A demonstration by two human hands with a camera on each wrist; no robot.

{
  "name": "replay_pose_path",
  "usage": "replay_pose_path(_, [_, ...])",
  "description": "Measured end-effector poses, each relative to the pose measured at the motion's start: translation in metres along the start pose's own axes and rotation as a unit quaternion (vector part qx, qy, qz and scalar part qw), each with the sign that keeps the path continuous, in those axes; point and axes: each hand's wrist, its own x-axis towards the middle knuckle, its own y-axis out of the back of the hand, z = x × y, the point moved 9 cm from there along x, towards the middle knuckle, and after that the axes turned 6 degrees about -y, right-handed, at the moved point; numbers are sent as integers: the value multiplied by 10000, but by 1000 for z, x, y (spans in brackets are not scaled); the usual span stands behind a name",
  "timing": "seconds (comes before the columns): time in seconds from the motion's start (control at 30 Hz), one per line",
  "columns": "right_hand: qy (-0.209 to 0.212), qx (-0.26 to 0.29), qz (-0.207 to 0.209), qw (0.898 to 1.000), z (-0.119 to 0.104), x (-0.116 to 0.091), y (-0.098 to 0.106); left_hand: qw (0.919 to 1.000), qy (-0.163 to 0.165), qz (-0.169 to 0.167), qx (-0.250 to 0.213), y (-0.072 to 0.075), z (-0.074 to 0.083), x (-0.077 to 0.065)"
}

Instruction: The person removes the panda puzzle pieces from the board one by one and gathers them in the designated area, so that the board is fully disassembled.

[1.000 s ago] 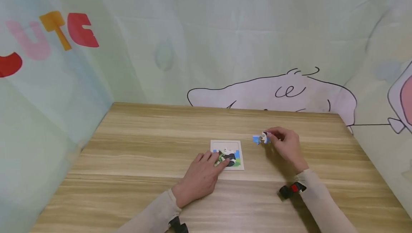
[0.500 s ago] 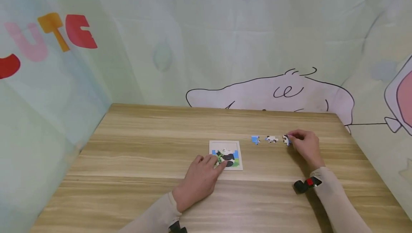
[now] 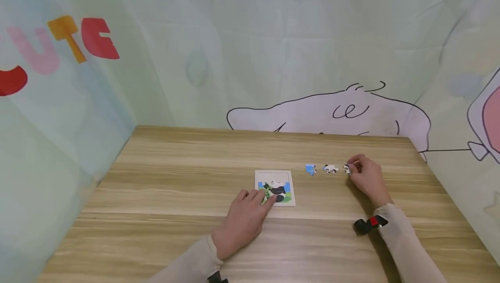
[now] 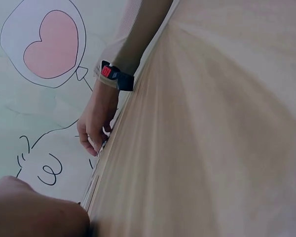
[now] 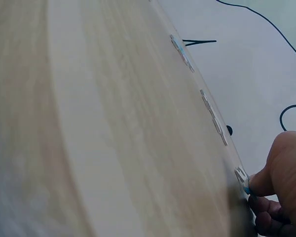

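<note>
In the head view my left hand rests with its fingertips on a small white-framed jigsaw puzzle of a panda. The lower part of the puzzle is filled; the upper part of the tray shows bare. To the right, my right hand pinches a black-and-white puzzle piece between thumb and fingers at the table surface, partly hidden by the fingertips. In the right wrist view the piece shows at the thumb tip. A blue piece and a white-and-black panda-face piece lie in a row left of it.
The wood-grain table ends at the back against a printed curtain, with more curtain along both sides. Each wrist bears a small strapped device, such as the black one with a red patch on the right.
My right hand has moved right from beside the blue piece to the row's right end. The panda-face piece now lies free of the fingers. The left hand stays on the puzzle.
</note>
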Motion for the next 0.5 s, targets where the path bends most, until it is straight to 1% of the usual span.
replay_pose_path(0.1, [7, -56, 79, 10000, 0, -1, 0, 9999, 86, 113, 78, 1, 2, -1])
replay_pose_path(0.17, [-68, -95, 65, 9999, 1, -2, -1, 9998, 138, 136, 89, 2, 3, -3])
replay_pose_path(0.3, [-232, -135, 68, 9996, 4, -4, -2, 9998, 191, 98, -39, 2, 5, -6])
replay_pose_path(0.37, [-230, -130, 108, 9996, 4, -4, -1, 9997, 214, 79, -131, 2, 6, -7])
replay_pose_path(0.5, [-51, -27, 455, 9989, -1, -7, 3, 9995, 255, 87, -178, 0, 7, -8])
